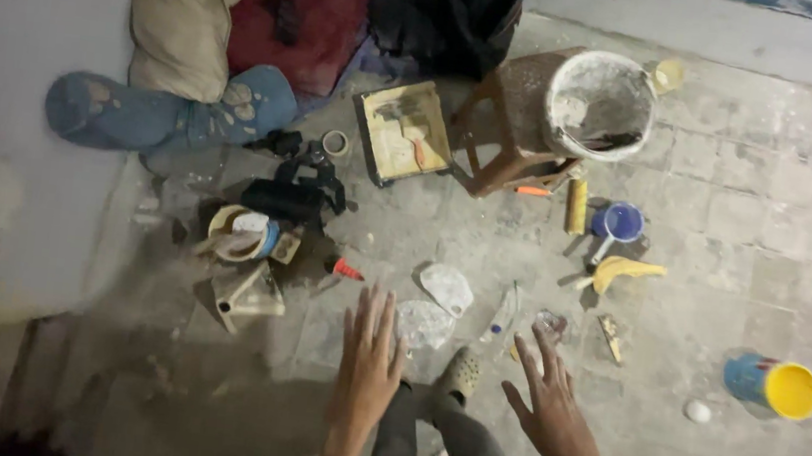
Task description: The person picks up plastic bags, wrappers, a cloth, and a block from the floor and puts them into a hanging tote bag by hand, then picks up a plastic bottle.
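Reaching down, left hand (369, 360) and right hand (548, 404) both spread open, gripping nothing, hovering over crumpled plastic (424, 322) lying on the dusty tiled floor (721, 291) just ahead. Lowering slowly, pinching thin, crinkly film at an edge. Nearby: caked white bucket (600, 103), glossy yellow-lidded can (774, 385).

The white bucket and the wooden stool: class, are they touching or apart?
Touching. The head view shows the white bucket sitting directly on top of the wooden stool, its base on the seat, with no gap visible between them.
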